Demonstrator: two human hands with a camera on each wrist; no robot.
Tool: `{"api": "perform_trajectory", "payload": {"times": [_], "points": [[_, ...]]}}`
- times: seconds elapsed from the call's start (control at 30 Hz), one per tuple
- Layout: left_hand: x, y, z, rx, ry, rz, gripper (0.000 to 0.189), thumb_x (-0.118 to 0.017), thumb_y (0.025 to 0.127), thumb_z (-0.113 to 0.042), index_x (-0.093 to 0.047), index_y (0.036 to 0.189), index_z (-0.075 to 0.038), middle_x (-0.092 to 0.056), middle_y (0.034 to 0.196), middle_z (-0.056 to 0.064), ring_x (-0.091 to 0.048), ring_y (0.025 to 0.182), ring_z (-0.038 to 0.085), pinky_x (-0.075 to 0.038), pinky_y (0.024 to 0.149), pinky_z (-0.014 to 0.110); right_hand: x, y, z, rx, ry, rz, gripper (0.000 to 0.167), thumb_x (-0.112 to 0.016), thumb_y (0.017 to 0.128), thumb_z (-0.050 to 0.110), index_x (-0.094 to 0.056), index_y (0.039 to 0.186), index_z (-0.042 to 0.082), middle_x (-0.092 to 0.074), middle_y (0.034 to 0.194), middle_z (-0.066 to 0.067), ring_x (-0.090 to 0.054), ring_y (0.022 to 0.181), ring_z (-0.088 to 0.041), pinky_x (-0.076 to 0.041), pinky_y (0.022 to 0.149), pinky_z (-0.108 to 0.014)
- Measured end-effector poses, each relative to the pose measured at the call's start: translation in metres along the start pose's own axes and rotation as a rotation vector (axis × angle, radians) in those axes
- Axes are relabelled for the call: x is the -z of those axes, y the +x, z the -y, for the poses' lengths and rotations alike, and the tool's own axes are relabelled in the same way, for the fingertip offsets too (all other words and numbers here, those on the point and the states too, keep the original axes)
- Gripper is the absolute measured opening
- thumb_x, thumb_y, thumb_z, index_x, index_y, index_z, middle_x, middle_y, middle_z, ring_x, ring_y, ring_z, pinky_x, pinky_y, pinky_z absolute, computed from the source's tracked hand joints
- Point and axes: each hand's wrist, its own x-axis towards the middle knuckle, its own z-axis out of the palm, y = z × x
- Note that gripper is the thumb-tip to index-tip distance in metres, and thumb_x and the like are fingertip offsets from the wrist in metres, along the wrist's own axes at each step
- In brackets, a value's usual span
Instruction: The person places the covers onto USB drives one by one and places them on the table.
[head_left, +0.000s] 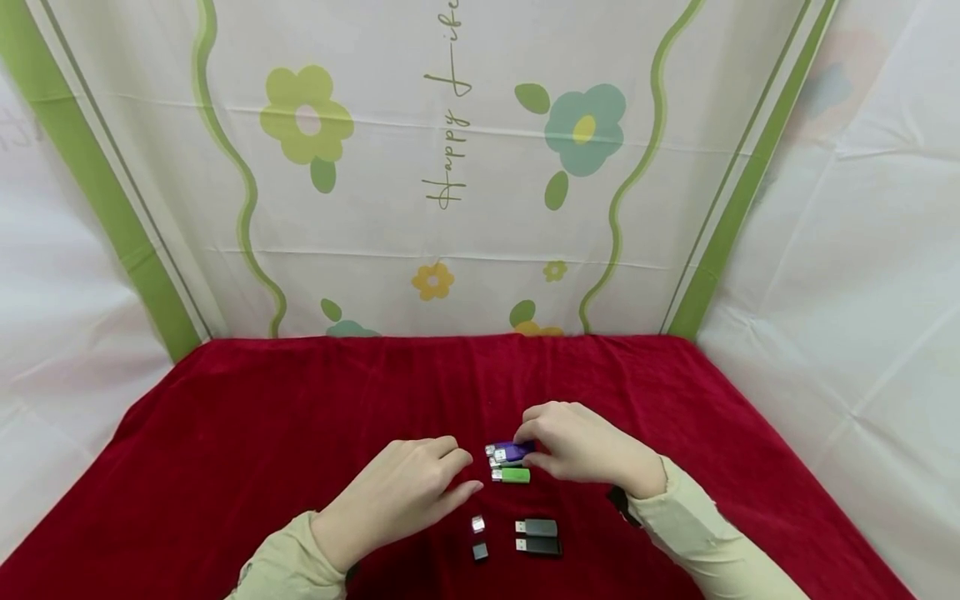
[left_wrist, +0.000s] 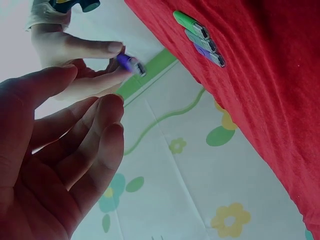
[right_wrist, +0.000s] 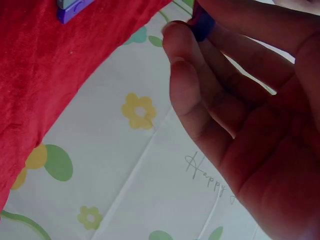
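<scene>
Between thumb and fingers, my right hand [head_left: 581,442] pinches a purple USB flash drive [left_wrist: 124,62], its metal plug pointing left in the head view. In the left wrist view that drive is raised off the cloth. Beneath it lie a green flash drive [head_left: 516,476], a grey-green flash drive [left_wrist: 197,40] and another purple flash drive [left_wrist: 206,53], side by side with clear-capped ends; the held drive partly covers them in the head view. My left hand [head_left: 408,483] hovers to their left, fingers loosely bent, holding nothing.
Nearer me lie a grey flash drive [head_left: 540,527] and a black flash drive [head_left: 542,546] with bare plugs. Left of them sit a shiny cap [head_left: 478,524] and a dark grey cap [head_left: 480,552]. Red cloth [head_left: 300,400] covers the table; a flowered curtain [head_left: 480,225] stands behind.
</scene>
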Motion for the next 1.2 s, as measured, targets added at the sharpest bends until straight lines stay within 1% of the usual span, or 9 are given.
{"api": "perform_trajectory", "payload": {"times": [0.07, 0.43, 0.67, 0.97, 1.2], "points": [[-0.001, 0.0, 0.0, -0.004, 0.0, 0.007, 0.019, -0.08, 0.082, -0.025, -0.068, 0.085, -0.01, -0.049, 0.068, -0.006, -0.033, 0.051, 0.001, -0.029, 0.046, 0.009, -0.001, 0.0, 0.0, -0.008, -0.001, 0.021, 0.011, -0.081, 0.079, 0.013, -0.076, 0.089, 0.013, -0.059, 0.08, 0.011, -0.051, 0.068, -0.001, -0.047, 0.061, -0.019], [0.0, 0.001, -0.003, -0.007, -0.01, 0.051, 0.018, -0.078, 0.083, -0.025, -0.065, 0.079, -0.013, -0.043, 0.065, -0.008, -0.029, 0.051, 0.001, -0.026, 0.046, 0.01, -0.009, 0.002, 0.001, -0.018, 0.005, 0.071, 0.009, -0.079, 0.079, 0.011, -0.074, 0.087, 0.013, -0.06, 0.081, 0.01, -0.05, 0.066, -0.001, -0.046, 0.058, -0.019], [0.0, 0.0, -0.004, -0.002, -0.003, 0.052, 0.021, -0.078, 0.083, -0.026, -0.062, 0.076, -0.015, -0.04, 0.063, -0.009, -0.028, 0.051, 0.001, -0.024, 0.045, 0.011, -0.018, 0.003, 0.003, -0.033, 0.002, 0.122, 0.007, -0.078, 0.081, 0.014, -0.074, 0.085, 0.013, -0.06, 0.081, 0.011, -0.047, 0.062, 0.001, -0.042, 0.054, -0.016], [0.001, 0.001, -0.003, 0.014, -0.018, 0.082, 0.024, -0.077, 0.084, -0.026, -0.058, 0.073, -0.016, -0.035, 0.062, -0.01, -0.026, 0.05, 0.001, -0.023, 0.044, 0.012, -0.027, 0.005, 0.005, -0.036, -0.012, 0.15, 0.007, -0.078, 0.08, 0.017, -0.072, 0.081, 0.013, -0.059, 0.077, 0.009, -0.043, 0.057, 0.0, -0.039, 0.05, -0.017], [0.0, 0.0, -0.004, 0.012, -0.015, 0.076, 0.026, -0.077, 0.083, -0.026, -0.057, 0.071, -0.016, -0.034, 0.062, -0.01, -0.026, 0.05, 0.001, -0.022, 0.044, 0.012, -0.028, 0.005, 0.007, -0.046, 0.004, 0.185, 0.01, -0.079, 0.08, 0.018, -0.071, 0.078, 0.014, -0.055, 0.072, 0.01, -0.041, 0.053, -0.001, -0.036, 0.047, -0.017]]}}
